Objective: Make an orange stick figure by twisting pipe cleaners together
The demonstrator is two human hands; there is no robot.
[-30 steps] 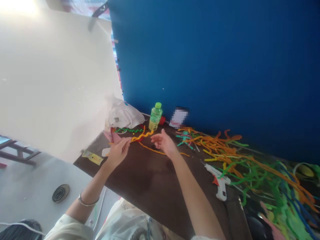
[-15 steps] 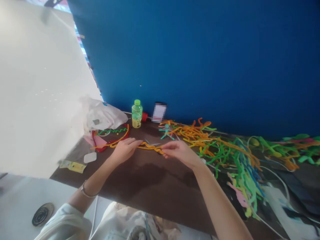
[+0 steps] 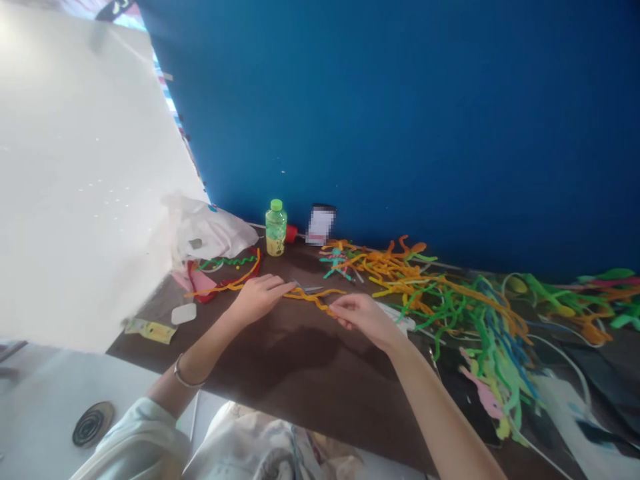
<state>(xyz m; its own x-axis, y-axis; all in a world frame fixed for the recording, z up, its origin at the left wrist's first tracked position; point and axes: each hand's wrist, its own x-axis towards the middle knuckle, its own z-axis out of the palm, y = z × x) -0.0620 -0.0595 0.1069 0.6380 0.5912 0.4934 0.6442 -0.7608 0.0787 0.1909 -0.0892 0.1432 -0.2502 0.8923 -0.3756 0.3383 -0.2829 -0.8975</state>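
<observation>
Twisted orange pipe cleaners stretch between my hands, just above the dark table. My left hand is closed on them, palm down, with their other ends sticking out to its left. The fingertips of my right hand pinch one wavy strand near its right end. A second strand has a loose tip lying apart, above my right fingers. Behind the strands lies a thin grey pointed thing, partly hidden. A small turquoise and pink pipe-cleaner figure is beyond my right hand.
A green-capped bottle and a propped phone stand by the blue partition. Heaped orange and green pipe cleaners cover the right side. At left are a white plastic bag, a white case and a yellow wrapper.
My right hand has shifted slightly right and down with its strand. The two strands, close together before, now spread apart at the right end. My left hand keeps its hold.
</observation>
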